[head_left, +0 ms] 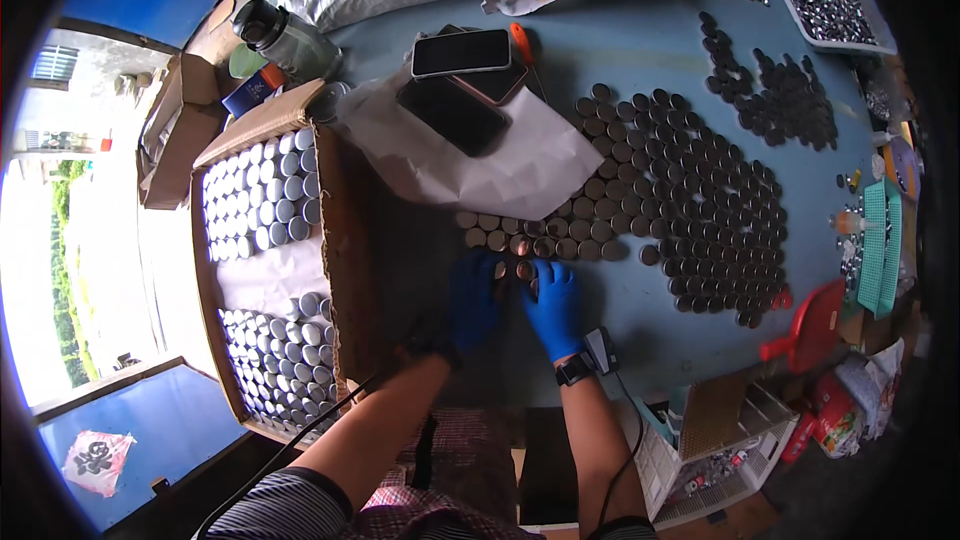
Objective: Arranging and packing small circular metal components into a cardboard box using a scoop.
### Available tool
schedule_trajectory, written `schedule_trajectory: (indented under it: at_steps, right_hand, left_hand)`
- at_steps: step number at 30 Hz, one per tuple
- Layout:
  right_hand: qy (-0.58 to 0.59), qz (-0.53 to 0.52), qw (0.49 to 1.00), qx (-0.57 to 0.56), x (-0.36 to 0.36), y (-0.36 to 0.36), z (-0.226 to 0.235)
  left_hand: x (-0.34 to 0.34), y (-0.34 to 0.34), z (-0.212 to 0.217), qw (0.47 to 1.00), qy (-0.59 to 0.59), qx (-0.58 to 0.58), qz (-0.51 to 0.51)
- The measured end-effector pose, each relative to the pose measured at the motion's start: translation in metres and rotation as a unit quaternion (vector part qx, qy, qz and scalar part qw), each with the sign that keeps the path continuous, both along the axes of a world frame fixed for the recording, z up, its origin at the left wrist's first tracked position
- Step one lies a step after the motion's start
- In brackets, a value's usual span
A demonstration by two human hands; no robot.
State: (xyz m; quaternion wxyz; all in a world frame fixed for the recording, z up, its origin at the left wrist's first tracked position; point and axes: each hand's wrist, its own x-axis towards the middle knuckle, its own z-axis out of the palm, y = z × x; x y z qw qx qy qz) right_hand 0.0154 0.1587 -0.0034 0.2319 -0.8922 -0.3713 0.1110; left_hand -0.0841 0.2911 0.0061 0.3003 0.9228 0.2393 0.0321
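Both my hands wear blue gloves and meet at the near edge of a row of small round metal caps [577,230]. My right hand [552,308] has its fingers curled, with thumb and forefinger around one round cap [526,269]. Close beside it, my left hand [474,300] lies in shadow, its fingers bent together near the row; what they hold is too dark to make out. Many more caps [715,200] lie flat, packed side by side, to the right. A dark watch [574,369] sits on my right wrist.
At left stands an open cardboard box [333,240] with rows of silver caps. Phones [461,53] rest on white paper [500,180], near a bottle [290,40]. A white basket [835,38] of metal parts, a red stool-like piece [815,328] and teal trays [880,245] are at right.
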Motion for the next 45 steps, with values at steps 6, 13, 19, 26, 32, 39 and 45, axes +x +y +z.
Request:
schedule_trajectory:
  at_steps: [6,13,19,26,32,39,45]
  right_hand:
    - [-0.059,-0.082,0.995,-0.022,-0.012,-0.021,0.009]
    - [-0.054,-0.068,0.996,-0.030,-0.005,-0.015,0.011]
    - [-0.029,-0.035,0.998,-0.034,-0.010,-0.015,0.009]
    - [0.072,-0.084,0.994,0.025,-0.033,-0.035,0.000]
    - [0.207,-0.288,0.914,0.199,-0.085,-0.065,0.001]
    - [0.131,-0.369,0.886,0.248,-0.054,-0.026,0.093]
    - [0.236,-0.283,0.859,0.356,-0.076,0.094,0.204]
  left_hand:
    - [0.007,0.024,0.025,0.989,-0.022,0.110,0.092]
    - [-0.007,0.021,0.042,0.995,0.067,0.072,-0.003]
    - [0.009,0.026,0.075,0.994,0.083,-0.020,0.067]
    - [-0.007,0.031,0.034,0.991,-0.021,0.031,0.128]
    - [-0.020,0.025,0.015,0.990,0.046,0.004,0.134]
    - [-0.036,-0.055,0.092,0.935,-0.116,-0.271,0.196]
    - [-0.143,0.009,0.231,0.921,-0.299,-0.248,-0.031]
